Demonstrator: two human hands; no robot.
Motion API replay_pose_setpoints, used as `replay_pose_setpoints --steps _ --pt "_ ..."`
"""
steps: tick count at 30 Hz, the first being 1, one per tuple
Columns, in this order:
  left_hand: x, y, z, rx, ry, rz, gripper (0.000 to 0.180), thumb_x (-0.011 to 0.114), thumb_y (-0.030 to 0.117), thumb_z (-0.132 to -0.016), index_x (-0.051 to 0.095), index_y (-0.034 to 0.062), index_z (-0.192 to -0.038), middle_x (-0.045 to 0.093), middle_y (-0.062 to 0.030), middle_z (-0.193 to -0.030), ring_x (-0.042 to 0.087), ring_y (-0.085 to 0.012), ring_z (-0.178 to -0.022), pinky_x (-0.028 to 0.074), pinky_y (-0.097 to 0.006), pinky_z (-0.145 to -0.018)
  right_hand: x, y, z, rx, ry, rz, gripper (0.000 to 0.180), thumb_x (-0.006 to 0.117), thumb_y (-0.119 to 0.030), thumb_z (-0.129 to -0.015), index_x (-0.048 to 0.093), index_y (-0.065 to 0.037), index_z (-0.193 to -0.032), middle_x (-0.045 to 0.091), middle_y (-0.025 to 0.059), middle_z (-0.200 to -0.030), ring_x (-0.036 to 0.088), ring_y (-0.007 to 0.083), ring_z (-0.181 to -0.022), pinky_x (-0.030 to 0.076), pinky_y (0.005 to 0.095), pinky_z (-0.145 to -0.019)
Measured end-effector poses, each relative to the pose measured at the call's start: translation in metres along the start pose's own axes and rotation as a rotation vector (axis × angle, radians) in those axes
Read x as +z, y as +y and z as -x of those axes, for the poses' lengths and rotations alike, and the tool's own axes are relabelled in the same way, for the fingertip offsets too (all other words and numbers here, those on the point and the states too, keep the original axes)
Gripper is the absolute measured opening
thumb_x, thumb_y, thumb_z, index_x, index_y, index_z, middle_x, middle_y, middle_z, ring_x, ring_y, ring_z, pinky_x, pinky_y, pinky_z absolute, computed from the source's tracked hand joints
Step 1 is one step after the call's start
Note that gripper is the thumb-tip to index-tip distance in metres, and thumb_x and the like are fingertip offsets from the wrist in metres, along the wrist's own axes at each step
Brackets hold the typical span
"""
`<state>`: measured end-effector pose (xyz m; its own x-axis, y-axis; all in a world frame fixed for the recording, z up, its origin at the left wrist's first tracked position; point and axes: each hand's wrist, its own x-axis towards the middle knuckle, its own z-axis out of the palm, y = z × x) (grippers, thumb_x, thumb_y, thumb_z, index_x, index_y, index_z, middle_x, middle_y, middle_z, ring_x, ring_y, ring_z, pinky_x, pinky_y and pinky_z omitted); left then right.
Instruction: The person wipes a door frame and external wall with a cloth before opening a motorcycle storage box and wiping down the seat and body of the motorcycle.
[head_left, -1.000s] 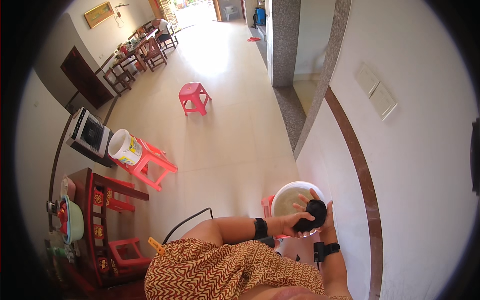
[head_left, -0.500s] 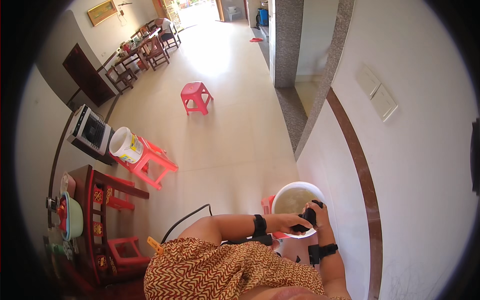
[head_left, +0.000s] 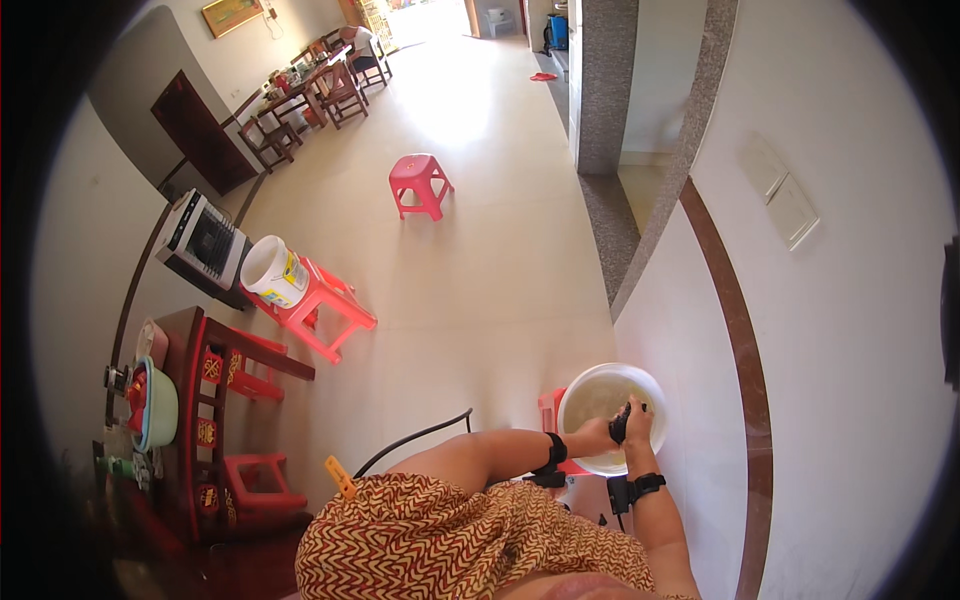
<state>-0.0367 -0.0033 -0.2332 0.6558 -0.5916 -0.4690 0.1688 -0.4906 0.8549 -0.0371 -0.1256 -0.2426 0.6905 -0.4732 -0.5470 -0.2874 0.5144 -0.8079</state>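
Observation:
A round white tub (head_left: 652, 382) in front of me holds cloudy, brownish water (head_left: 598, 398). Over its near side my two hands are close together, both closed around a small black bundle (head_left: 620, 424) that looks like cloth; its exact kind is unclear. My left hand (head_left: 592, 438) grips it from the left, its fingers partly hidden. From the right, my right hand (head_left: 637, 424) is wrapped around the same bundle. Black straps with small devices circle both forearms.
A red plastic stool (head_left: 552, 408) touches the tub's left side. Farther left, a white bucket (head_left: 275, 272) stands on another red stool (head_left: 332, 312). A pink stool (head_left: 421, 186) stands mid-floor. A white wall (head_left: 690, 345) rises close on the right; a dark wooden table (head_left: 183, 345) is left.
Both hands have drawn closer together, and less of the black bundle shows between them. My view has shifted, so the room appears farther right.

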Motion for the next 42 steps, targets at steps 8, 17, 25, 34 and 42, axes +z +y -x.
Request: replay_pose_setpoints --steps 8,17,25,34,42 --pt "-0.004 -0.015 0.013 0.015 0.092 -0.270 0.039 0.069 0.038 -0.070 0.065 0.0088 -0.096 0.066 -0.0175 -0.091 0.062 -0.0362 -0.090 0.049 -0.043 -0.075 -0.002 0.039 -0.012 0.005 0.013 0.003 0.020 0.056 -0.018 -0.082 0.048 -0.006 -0.068 0.047 0.0047 -0.055 0.046 0.0165 -0.041 0.042 0.0314 -0.038" --pt "0.010 0.046 0.045 0.353 -0.197 -0.343 0.053 0.077 0.034 -0.064 0.060 0.0040 -0.104 0.066 -0.0194 -0.089 0.065 -0.0343 -0.085 0.050 -0.043 -0.074 -0.057 -0.031 0.090 -0.297 0.031 0.271 0.018 0.067 -0.022 -0.082 0.062 -0.004 -0.081 0.059 0.0029 -0.071 0.058 0.0145 -0.070 0.049 0.0298 -0.068" --pt "0.023 0.001 0.353 0.669 -0.556 -0.066 0.060 0.076 0.026 -0.075 0.048 -0.0022 -0.120 0.061 -0.0157 -0.109 0.059 -0.0224 -0.099 0.046 -0.035 -0.086 -0.076 0.052 0.519 -0.120 0.109 0.429 0.088 0.072 -0.046 -0.075 0.028 -0.010 -0.142 0.050 0.0160 -0.124 0.056 0.0257 -0.102 0.055 0.0346 -0.067" --pt "0.055 -0.035 0.385 0.450 -0.699 0.243 0.038 0.056 0.013 -0.088 0.046 0.0004 -0.123 0.054 -0.0082 -0.112 0.055 -0.0163 -0.098 0.044 -0.029 -0.089 -0.097 0.089 0.560 -0.212 0.068 0.059 0.060 0.058 -0.009 -0.087 0.031 -0.008 -0.141 0.057 0.0157 -0.117 0.055 0.0264 -0.110 0.053 0.0412 -0.081" --pt "0.056 -0.029 0.395 -0.015 -0.522 0.422 0.045 0.050 -0.002 -0.077 0.046 0.0060 -0.121 0.057 -0.0073 -0.106 0.060 -0.0190 -0.090 0.055 -0.031 -0.067 -0.100 0.078 0.560 -0.986 0.223 0.729 0.050 0.051 0.007 -0.077 0.053 -0.007 -0.125 0.040 0.0196 -0.136 0.042 0.0357 -0.125 0.040 0.0406 -0.099"
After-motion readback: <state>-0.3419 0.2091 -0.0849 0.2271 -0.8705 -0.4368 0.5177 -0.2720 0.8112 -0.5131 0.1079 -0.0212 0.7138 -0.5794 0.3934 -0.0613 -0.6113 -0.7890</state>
